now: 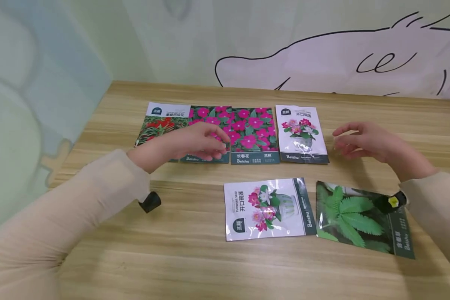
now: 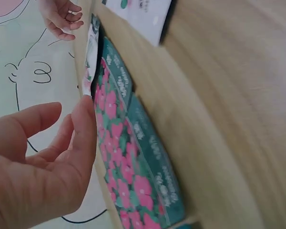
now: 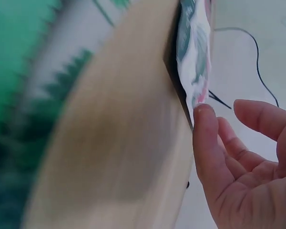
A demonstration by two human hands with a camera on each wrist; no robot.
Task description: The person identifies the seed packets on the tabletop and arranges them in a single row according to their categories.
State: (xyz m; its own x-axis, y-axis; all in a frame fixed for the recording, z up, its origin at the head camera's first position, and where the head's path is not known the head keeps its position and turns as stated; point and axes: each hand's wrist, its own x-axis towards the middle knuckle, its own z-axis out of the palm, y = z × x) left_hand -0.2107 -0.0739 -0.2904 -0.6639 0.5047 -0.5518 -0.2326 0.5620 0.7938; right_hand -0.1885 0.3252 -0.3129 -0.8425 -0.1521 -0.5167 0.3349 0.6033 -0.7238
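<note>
Over the back row of seed packets hovers my left hand, fingers loosely bent and holding nothing. Beneath it lies a pink-flowered seed packet, partly hidden by the hand. A matching pink-flowered packet adjoins it on the right. At the row's left end, a red-flowered packet is partly covered by my forearm. My right hand, also holding nothing, is just right of a white packet picturing potted flowers. In the right wrist view the thumb and fingers are apart.
Nearer me, another white potted-flower packet lies sideways on the wooden table. Beside it is a green-leaf packet, partly under my right wrist's black camera mount. A wall with a line drawing stands behind the table.
</note>
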